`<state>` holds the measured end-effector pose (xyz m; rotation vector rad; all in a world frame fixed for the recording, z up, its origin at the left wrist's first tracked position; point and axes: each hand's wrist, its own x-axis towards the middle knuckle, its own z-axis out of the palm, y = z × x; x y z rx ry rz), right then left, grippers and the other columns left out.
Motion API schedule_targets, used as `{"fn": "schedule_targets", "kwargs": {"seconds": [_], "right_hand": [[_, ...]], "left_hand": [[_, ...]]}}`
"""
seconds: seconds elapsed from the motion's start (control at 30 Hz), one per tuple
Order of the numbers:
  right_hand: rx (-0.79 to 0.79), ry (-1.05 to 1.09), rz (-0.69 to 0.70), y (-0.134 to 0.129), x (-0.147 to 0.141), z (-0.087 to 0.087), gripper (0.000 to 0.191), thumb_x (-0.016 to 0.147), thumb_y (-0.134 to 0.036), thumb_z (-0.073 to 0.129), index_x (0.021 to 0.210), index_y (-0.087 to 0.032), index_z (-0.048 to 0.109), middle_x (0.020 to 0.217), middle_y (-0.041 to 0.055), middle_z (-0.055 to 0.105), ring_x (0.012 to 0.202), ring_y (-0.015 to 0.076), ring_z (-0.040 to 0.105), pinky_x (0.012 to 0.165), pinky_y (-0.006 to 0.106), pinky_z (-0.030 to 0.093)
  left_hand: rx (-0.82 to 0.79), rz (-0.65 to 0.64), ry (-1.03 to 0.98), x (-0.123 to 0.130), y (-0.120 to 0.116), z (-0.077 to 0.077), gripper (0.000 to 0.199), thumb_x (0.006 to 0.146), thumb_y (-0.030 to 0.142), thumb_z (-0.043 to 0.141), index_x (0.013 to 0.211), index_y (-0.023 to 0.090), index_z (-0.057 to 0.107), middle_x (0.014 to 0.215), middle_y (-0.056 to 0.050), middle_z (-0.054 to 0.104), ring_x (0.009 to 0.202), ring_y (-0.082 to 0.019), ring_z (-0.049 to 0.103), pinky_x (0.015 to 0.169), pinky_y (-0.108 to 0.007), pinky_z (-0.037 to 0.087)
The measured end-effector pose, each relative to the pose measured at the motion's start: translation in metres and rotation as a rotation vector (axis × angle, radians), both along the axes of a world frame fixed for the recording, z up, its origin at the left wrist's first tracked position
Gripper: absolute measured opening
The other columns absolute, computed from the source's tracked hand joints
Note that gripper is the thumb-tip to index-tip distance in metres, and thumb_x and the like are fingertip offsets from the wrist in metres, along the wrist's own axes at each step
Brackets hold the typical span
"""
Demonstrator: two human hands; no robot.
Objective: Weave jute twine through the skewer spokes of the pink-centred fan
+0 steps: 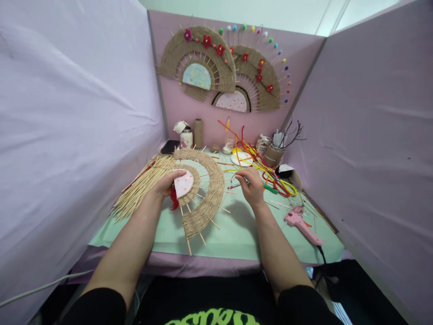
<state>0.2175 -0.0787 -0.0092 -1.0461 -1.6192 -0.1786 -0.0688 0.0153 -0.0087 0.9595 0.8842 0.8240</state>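
My left hand (166,183) grips a woven half-round fan (216,180) at its hub, thumb on the pink dotted cloth patch (184,183). The fan is held upright on its side, tan cord woven over thin sticks whose ends poke out past the rim. A red tassel-like piece (174,199) hangs below the hub. To the right of the fan, my right hand (251,183) is closed in a pinch; a thin dark curved strand shows at its fingertips, too fine to name. A pen-like tool (233,186) and a green handle (270,188) lie beside that hand.
A bundle of thin sticks (144,187) lies at left. Coloured pipe cleaners (280,185) spread at right, near a pink glue gun (303,225) with a cord. Jars, a cardboard tube (198,133) and a phone (171,146) line the back. Two finished fans (203,43) hang on the panel.
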Motion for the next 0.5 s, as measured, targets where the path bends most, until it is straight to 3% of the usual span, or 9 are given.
{"fn": "schedule_targets", "kwargs": {"seconds": [0.17,0.37,0.5], "right_hand": [[-0.069,-0.02,0.021,0.0006,-0.003,-0.0011,0.014,0.083,-0.03,0.058,0.072,-0.022,0.061,0.068,0.0021,0.062,0.07,0.0185,0.055,0.077,0.037,0.04],[-0.178,0.007,0.149,0.0034,-0.0059,-0.0042,0.015,0.085,-0.03,0.054,0.077,-0.021,0.063,0.077,0.003,0.066,0.077,0.0178,0.058,0.075,0.034,0.042],[-0.24,-0.044,0.182,0.0053,-0.0067,-0.0056,0.018,0.084,-0.033,0.055,0.073,-0.022,0.065,0.071,0.0027,0.065,0.072,0.0183,0.057,0.072,0.033,0.042]], "left_hand": [[0.015,-0.002,0.031,-0.0009,-0.0004,-0.0025,0.013,0.066,0.024,0.067,0.069,0.013,0.061,0.053,-0.002,0.062,0.043,-0.011,0.057,0.043,-0.019,0.044],[0.058,-0.073,0.023,-0.0003,-0.0043,-0.001,0.013,0.066,0.024,0.066,0.066,0.012,0.062,0.052,-0.003,0.062,0.041,-0.011,0.055,0.04,-0.019,0.04],[0.012,-0.085,0.062,0.0003,-0.0058,-0.0001,0.013,0.067,0.023,0.064,0.061,0.012,0.062,0.052,-0.005,0.063,0.042,-0.012,0.056,0.04,-0.02,0.04]]}}
